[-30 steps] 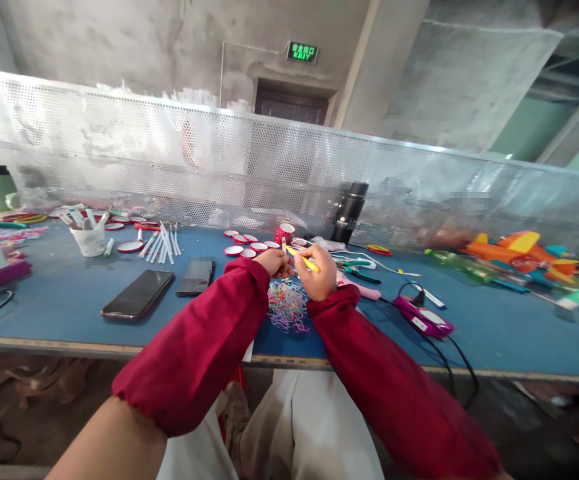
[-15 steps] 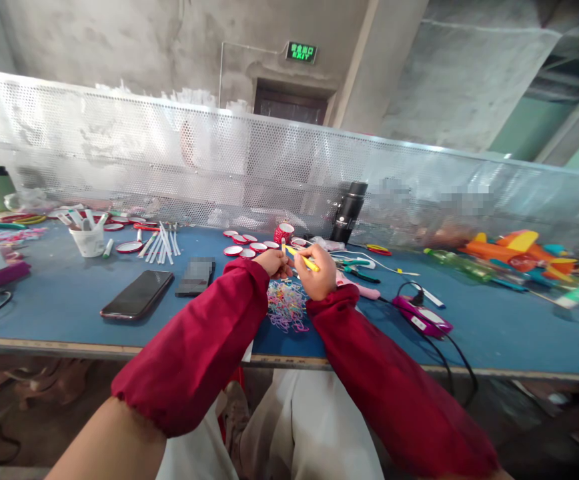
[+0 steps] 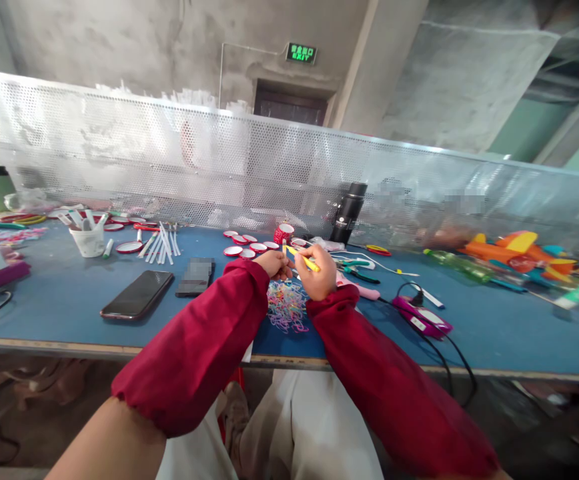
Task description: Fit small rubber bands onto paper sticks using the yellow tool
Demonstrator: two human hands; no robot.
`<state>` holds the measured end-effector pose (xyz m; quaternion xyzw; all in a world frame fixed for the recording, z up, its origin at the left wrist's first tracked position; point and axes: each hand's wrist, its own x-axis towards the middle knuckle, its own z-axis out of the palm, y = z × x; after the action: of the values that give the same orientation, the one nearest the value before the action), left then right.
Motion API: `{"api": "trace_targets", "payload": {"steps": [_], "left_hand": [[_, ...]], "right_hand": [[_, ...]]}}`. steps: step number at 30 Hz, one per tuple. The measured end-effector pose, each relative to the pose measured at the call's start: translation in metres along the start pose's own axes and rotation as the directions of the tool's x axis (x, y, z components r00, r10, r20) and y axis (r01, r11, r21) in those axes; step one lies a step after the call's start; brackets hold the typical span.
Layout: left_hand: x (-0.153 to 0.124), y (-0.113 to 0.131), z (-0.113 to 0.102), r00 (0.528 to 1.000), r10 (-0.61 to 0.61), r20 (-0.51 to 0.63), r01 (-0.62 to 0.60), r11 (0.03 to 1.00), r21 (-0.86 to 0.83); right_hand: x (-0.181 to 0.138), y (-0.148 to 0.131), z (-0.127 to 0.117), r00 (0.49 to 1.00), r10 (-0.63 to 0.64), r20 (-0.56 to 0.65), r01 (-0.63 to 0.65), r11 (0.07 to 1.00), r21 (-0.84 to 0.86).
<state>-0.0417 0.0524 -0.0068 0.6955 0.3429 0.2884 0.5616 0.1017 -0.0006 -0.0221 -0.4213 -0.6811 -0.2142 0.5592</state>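
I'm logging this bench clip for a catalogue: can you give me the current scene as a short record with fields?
setting: blue workbench with a perforated metal screen behind
left hand: fingertips pinched together, what they grip is too small to tell
right hand: shut on a yellow stick
below the hands: pile of coloured loops
left of the hands: two phones lying flat
right of the hands: purple tool with a black cord
behind the hands: black flask, red-rimmed discs

Two hands, the left hand [image 3: 274, 262] and the right hand [image 3: 315, 275], work at one desk [image 3: 54, 300]. Two phones [image 3: 138, 295] lie there, by one white cup [image 3: 89, 240] and one black bottle [image 3: 348, 213].
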Motion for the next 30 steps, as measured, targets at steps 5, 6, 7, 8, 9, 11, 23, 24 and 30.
{"api": "trace_targets", "payload": {"steps": [5,6,7,8,9,11,23,24,30], "left_hand": [[-0.0005,0.0010,0.0004,1.000,0.000,0.010,0.000,1.000,0.006],[-0.0005,0.0012,0.0003,1.000,-0.003,0.006,0.003,1.000,0.001],[-0.0005,0.0015,0.0001,1.000,-0.004,0.001,0.004,1.000,-0.006],[-0.0004,0.0016,-0.0002,1.000,-0.004,-0.003,0.004,1.000,-0.015],[-0.0004,0.0017,-0.0005,1.000,-0.005,-0.007,0.004,1.000,-0.023],[-0.0005,0.0019,-0.0009,1.000,-0.005,-0.010,0.005,0.999,-0.032],[-0.0010,0.0025,-0.0008,1.000,0.020,0.000,-0.020,0.999,-0.034],[-0.0004,0.0022,-0.0011,1.000,0.018,0.006,-0.018,0.999,-0.037],[0.0020,0.0001,-0.0007,1.000,-0.009,0.006,0.009,0.997,-0.083]], "right_hand": [[-0.0003,0.0017,0.0006,1.000,-0.004,-0.007,0.004,1.000,-0.005],[-0.0005,0.0019,0.0006,1.000,-0.003,-0.008,0.003,1.000,-0.007],[-0.0006,0.0020,0.0005,1.000,-0.001,-0.010,0.001,1.000,-0.006],[-0.0007,0.0021,0.0003,1.000,0.001,-0.012,-0.001,1.000,-0.005],[-0.0008,0.0020,0.0002,1.000,0.004,-0.014,-0.004,1.000,-0.006],[-0.0007,0.0018,0.0000,1.000,0.006,-0.018,-0.006,1.000,-0.010],[-0.0002,0.0013,-0.0001,1.000,0.000,-0.011,0.000,1.000,-0.014],[-0.0004,0.0014,0.0000,1.000,-0.004,-0.017,0.004,1.000,-0.013],[-0.0017,-0.0006,0.0005,1.000,-0.014,-0.003,0.014,1.000,-0.026]]}}
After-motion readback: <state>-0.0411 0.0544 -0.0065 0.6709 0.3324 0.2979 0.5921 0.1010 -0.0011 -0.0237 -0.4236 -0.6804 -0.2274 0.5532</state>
